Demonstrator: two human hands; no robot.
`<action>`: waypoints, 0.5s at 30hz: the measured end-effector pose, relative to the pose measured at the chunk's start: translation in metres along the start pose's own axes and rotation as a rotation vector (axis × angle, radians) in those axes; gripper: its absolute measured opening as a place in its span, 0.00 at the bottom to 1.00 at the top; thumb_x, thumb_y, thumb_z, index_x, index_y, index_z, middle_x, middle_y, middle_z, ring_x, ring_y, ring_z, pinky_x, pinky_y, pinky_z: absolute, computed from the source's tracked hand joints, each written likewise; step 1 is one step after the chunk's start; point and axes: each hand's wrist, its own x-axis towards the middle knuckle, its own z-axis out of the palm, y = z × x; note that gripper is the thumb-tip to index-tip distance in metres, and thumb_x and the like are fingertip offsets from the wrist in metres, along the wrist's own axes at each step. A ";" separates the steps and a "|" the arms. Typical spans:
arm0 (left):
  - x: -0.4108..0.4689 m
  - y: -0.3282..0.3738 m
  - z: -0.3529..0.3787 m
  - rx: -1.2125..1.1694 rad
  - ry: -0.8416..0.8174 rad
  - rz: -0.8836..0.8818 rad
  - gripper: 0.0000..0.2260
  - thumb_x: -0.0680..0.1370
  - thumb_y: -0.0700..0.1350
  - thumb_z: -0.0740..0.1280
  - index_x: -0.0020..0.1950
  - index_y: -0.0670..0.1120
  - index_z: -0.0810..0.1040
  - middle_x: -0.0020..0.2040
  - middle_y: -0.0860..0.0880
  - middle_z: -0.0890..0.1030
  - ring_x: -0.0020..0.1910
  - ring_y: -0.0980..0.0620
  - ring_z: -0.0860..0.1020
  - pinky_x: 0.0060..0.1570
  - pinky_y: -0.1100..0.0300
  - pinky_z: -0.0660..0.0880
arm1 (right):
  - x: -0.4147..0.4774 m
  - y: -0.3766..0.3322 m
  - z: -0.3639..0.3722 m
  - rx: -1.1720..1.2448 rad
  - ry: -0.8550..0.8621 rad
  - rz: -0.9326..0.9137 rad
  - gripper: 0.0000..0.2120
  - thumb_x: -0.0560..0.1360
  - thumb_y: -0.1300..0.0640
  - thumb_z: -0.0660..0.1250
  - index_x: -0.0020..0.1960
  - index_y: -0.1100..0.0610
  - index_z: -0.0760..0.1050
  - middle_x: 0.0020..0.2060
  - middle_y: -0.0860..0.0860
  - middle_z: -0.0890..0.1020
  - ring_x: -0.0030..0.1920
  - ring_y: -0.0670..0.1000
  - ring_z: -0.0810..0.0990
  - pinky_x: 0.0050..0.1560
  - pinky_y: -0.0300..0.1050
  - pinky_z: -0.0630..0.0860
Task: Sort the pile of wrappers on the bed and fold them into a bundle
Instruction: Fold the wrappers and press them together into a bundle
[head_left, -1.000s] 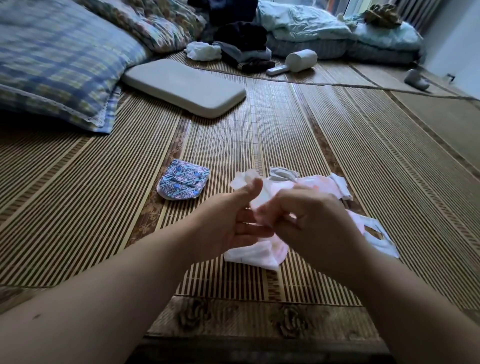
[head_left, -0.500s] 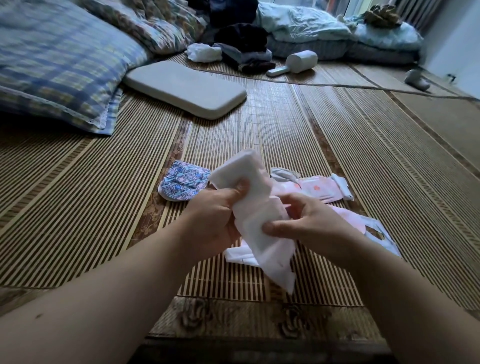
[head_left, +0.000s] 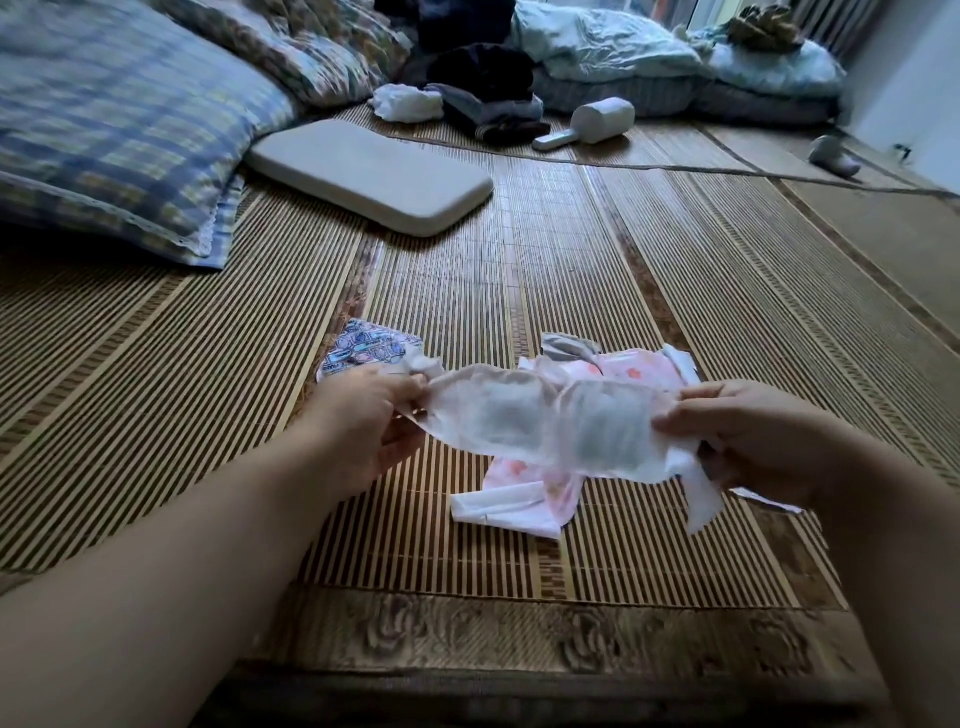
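A long white, half-transparent wrapper (head_left: 550, 426) is stretched sideways above the bamboo mat (head_left: 519, 249). My left hand (head_left: 363, 421) pinches its left end and my right hand (head_left: 748, 436) pinches its right end, where a loose strip hangs down. Under it lies the pile of pink and white wrappers (head_left: 524, 493), partly hidden by the stretched one. A blue patterned wrapper (head_left: 363, 351) lies flat on the mat just behind my left hand.
A flat grey pad (head_left: 369, 174) lies further back. A blue checked pillow (head_left: 114, 130) sits at the left. Dark folded clothes (head_left: 483, 88), a white handled roller (head_left: 592, 122) and pale bedding (head_left: 623, 52) line the far side. The mat's patterned border (head_left: 519, 634) runs along the near edge.
The white wrapper was bunched up between both hands, then held upright. Now my hands have moved apart and pulled it out flat and sideways.
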 end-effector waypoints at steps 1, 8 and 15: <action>-0.001 -0.001 -0.003 0.062 0.021 -0.006 0.04 0.75 0.41 0.65 0.45 0.42 0.79 0.40 0.45 0.80 0.36 0.51 0.78 0.29 0.60 0.77 | 0.001 0.003 -0.003 -0.031 0.061 0.033 0.06 0.64 0.57 0.72 0.35 0.59 0.83 0.25 0.52 0.78 0.21 0.47 0.71 0.20 0.37 0.70; -0.010 0.002 -0.019 0.370 0.070 -0.027 0.05 0.75 0.40 0.64 0.39 0.44 0.77 0.26 0.51 0.81 0.22 0.56 0.77 0.26 0.64 0.71 | 0.008 0.020 -0.023 -0.153 0.423 0.128 0.06 0.69 0.61 0.73 0.44 0.63 0.81 0.21 0.51 0.75 0.21 0.47 0.71 0.23 0.40 0.72; -0.016 0.005 -0.031 0.536 0.058 0.031 0.06 0.75 0.42 0.64 0.42 0.43 0.79 0.37 0.47 0.85 0.28 0.53 0.81 0.32 0.60 0.70 | 0.012 0.016 0.021 -0.574 0.336 0.109 0.23 0.62 0.36 0.72 0.41 0.57 0.81 0.34 0.53 0.83 0.32 0.49 0.77 0.32 0.43 0.72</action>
